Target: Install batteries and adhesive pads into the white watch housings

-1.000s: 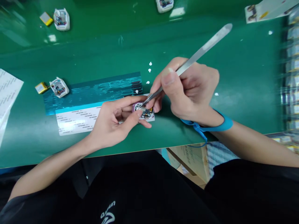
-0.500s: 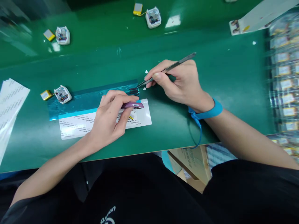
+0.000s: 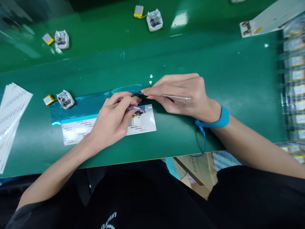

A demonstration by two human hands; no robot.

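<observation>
My left hand is closed around a small purple casing, with a yellow-edged battery just under it. Pinched in my right hand is a pair of tweezers, its tip at the right end of a blue film strip, close to my left fingertips. Dark pieces by the tip are mostly hidden by my fingers. Below the film, a white printed sheet lies partly under my left hand. Two small white bits rest above the tweezers' tip.
White device housings with wired batteries sit at left, upper left and top middle. White sheets lie at far left. A tray of several parts lines the right. A blue wrist strap trails its cord to the table's edge.
My right hand has turned, bringing the tweezers from a raised slant to nearly flat, and its fingers are nearer my left hand. The purple casing is tilted slightly, showing more of the battery.
</observation>
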